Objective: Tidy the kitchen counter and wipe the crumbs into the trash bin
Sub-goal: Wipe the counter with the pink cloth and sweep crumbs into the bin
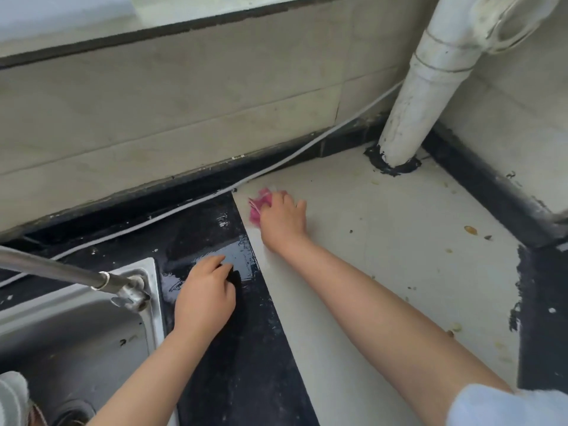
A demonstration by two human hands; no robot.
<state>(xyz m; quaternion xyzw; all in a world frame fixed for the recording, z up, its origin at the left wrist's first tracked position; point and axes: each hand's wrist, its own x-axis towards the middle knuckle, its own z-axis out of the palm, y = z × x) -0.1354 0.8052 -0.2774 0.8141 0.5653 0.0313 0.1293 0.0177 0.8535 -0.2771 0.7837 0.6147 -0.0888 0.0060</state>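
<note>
Pale counter (pixel 384 241) bears scattered crumbs (pixel 470 230) and a pink cloth (pixel 256 207).

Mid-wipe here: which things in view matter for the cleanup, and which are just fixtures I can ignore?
Part of the job:
- pink cloth, under the right hand
- crumbs on the pale counter
- left hand, resting on the wet black counter

Just there:
- white pipe
- sink and faucet
- white cable
</note>
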